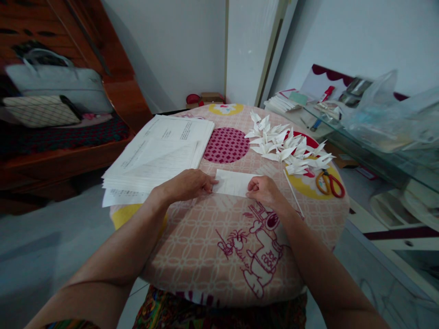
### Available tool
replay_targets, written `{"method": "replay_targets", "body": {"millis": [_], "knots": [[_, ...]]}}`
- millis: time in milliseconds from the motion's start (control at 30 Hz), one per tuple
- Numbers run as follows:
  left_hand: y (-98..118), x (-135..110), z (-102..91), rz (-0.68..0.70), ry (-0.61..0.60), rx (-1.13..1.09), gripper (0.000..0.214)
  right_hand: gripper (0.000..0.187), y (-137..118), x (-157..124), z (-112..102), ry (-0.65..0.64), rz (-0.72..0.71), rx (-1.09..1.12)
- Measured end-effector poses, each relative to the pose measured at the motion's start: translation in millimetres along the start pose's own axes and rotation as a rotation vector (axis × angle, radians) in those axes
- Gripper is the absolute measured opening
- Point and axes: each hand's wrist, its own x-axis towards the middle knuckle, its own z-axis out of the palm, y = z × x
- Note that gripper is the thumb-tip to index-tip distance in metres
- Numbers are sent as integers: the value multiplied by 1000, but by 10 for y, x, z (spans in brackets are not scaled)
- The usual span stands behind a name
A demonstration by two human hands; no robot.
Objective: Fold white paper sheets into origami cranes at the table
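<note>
A folded white sheet of paper (233,183) lies flat on the cloth-covered table in front of me. My left hand (194,183) is at its left edge, fingers curled, with the fingertips on the paper. At the right end, my right hand (263,189) pinches the paper's edge between thumb and bent fingers. Just left of my left hand rises a stack of printed paper sheets (164,157). Several folded white paper cranes (284,144) are heaped at the back right. A thin white stick (293,192) rests beside my right wrist.
Scissors (329,183) with red and orange handles lie near the table's right edge. The round table wears a patterned cloth (202,256). To the right stands a glass shelf (377,155) with plastic bags (380,114). A wooden bench (116,91) at left holds a grey handbag (61,87).
</note>
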Motion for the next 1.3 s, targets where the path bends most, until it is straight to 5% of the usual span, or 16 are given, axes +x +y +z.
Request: {"method": "replay_targets", "body": {"millis": [100,167,233,433,600,867,1033,1300], "knots": [[-44,66,47,-89,155,-19,25,10,-9,-5,2,-9,8,42],[-59,147,123,-148,400,-85,30,7,-16,-10,-5,-11,37,129],[-68,230,212,-159,508,-212,37,7,-9,-9,-27,35,90,260],[-79,336,359,-193,536,-486,49,17,144,43,-154,394,46,435],[-60,341,368,-180,530,-704,65,18,192,57,-183,485,-52,338],[90,308,282,-132,670,-1062,50,47,184,49,-210,632,-60,380],[121,312,276,-121,713,-1247,38,37,133,16,-266,488,80,547],[176,260,252,-84,844,-1129,26,19,42,-49,-280,296,91,647]]}}
